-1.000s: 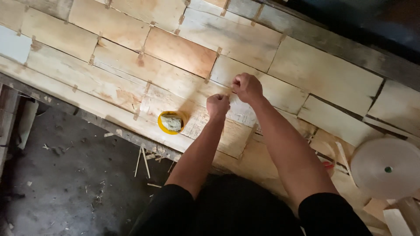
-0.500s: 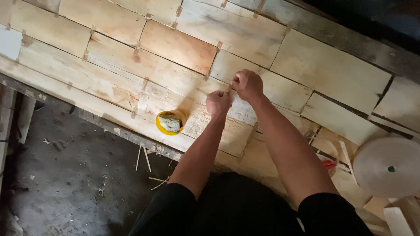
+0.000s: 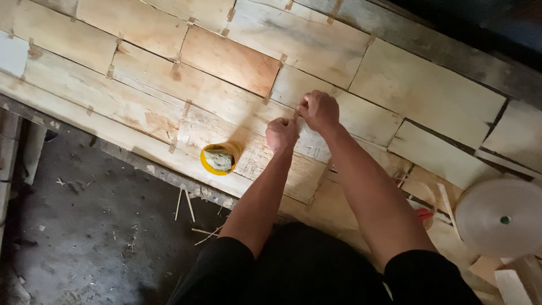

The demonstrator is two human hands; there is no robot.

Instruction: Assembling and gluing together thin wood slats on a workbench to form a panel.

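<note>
My left hand and right hand are both pinched shut on a short tape strip held between them over a seam in the veneer sheets. The strip runs near-left to far-right. A yellow bowl sits just left of my left hand, near the table's near edge, and a big tape roll lies well off to the right.

rough matt wood veneer sheets

One head-worn camera looked steeply down over both forearms. It sat fairly near, with the floor left of the hands.
</note>
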